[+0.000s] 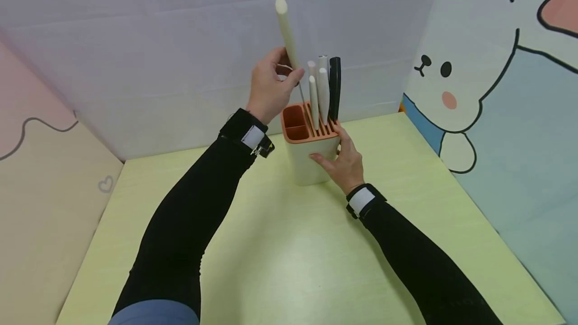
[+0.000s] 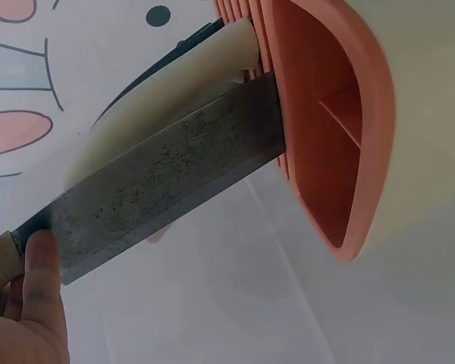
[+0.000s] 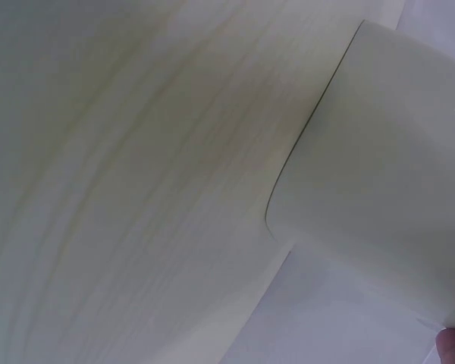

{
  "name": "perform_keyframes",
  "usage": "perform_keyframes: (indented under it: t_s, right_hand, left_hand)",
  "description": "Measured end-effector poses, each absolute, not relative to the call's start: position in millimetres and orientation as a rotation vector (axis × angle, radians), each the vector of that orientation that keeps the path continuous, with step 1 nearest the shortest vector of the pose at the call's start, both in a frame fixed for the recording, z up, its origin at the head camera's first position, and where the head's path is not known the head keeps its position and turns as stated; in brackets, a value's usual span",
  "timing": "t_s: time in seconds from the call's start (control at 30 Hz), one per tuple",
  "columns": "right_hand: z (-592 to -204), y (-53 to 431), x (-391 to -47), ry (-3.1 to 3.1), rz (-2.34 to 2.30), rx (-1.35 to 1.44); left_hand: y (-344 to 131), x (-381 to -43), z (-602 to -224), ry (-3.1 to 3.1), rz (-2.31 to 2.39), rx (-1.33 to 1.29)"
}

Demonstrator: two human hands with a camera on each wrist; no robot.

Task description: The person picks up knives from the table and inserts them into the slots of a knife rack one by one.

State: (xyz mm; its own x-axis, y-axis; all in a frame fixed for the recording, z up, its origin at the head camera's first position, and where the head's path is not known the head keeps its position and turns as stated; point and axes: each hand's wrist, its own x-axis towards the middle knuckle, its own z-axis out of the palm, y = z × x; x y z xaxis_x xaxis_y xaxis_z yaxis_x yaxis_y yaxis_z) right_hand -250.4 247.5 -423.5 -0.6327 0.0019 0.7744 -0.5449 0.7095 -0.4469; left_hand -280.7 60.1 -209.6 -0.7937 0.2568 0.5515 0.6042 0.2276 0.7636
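Note:
My left hand (image 1: 272, 84) pinches a cleaver (image 2: 167, 178) where its pale handle meets the blade, with the handle pointing up. In the left wrist view the tip end of the broad, dark-stained blade reaches a slot of the knife block (image 1: 307, 162); how deep it sits is hard to tell. The block is cream with an orange top. My right hand (image 1: 345, 162) grips its right front side, thumb across the front. Several white-handled knives (image 1: 323, 94) and a black handle (image 1: 334, 84) stand in the slots right of the cleaver.
The block stands upright near the back edge of a pale wooden table (image 1: 271, 245). Two open orange compartments (image 1: 293, 115) are at its left side. A white cloth wall (image 1: 180, 64) rises close behind, and a cartoon-printed wall (image 1: 510, 139) stands on the right.

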Motion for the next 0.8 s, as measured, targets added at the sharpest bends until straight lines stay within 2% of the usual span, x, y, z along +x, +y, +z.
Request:
perform_keyframes:
  t_s: [0.8]
  right_hand:
    - [-420,242,-238,-2.102,0.859,0.427]
  left_hand:
    - [60,-285,-244,-2.403,-1.446,-0.768]
